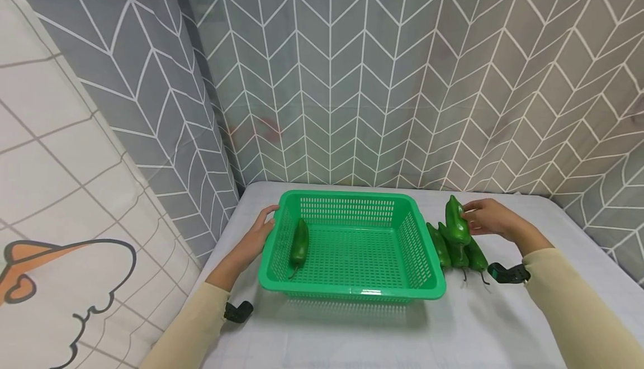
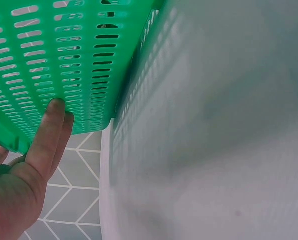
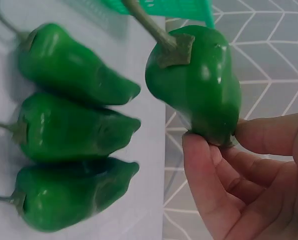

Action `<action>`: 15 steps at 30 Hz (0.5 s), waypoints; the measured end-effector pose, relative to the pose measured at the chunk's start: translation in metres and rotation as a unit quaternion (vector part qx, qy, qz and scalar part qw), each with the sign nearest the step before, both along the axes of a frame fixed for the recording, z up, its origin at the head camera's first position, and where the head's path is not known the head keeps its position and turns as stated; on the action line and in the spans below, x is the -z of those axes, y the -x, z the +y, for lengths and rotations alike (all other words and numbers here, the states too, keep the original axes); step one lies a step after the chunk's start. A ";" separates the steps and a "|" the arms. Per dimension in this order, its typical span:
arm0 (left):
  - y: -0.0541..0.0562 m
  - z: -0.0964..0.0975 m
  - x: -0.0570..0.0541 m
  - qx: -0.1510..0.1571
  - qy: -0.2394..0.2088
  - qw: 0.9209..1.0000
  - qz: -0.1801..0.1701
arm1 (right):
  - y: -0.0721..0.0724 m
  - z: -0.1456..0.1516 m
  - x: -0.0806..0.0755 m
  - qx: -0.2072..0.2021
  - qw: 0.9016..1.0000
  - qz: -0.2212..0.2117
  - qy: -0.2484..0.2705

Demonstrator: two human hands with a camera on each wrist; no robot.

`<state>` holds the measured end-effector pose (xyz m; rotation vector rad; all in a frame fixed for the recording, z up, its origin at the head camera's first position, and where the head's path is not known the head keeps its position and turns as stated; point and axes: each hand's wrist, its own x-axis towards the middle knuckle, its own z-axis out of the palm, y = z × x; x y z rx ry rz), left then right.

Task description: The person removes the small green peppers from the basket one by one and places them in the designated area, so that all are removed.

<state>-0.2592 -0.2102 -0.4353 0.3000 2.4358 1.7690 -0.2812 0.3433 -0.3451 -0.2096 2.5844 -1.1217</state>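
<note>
My right hand pinches a glossy green pepper between thumb and fingers. In the right wrist view the held pepper hangs above the table, its thick stem pointing up and left. Below it, three green peppers lie side by side, stems all one way. A green plastic basket with slotted walls stands left of them. Inside, near its left wall, lies one long green pepper. My left hand grips the basket's left rim, and in the left wrist view two fingers lie against its outer wall.
A white-covered table carries everything. Behind it hangs a grey curtain with white chevron lines, and a white gridded cloth hangs at the left. Dark wrist devices sit under both cream sleeves.
</note>
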 end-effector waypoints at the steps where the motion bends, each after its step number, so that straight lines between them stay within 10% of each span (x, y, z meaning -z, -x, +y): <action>1: 0.000 0.000 0.000 -0.002 0.000 1.000 -0.001 | -0.001 0.002 0.001 0.000 1.000 -0.001 -0.001; 15: -0.001 0.000 0.000 -0.005 -0.003 1.000 -0.003 | -0.005 0.021 0.011 0.028 0.999 -0.028 -0.028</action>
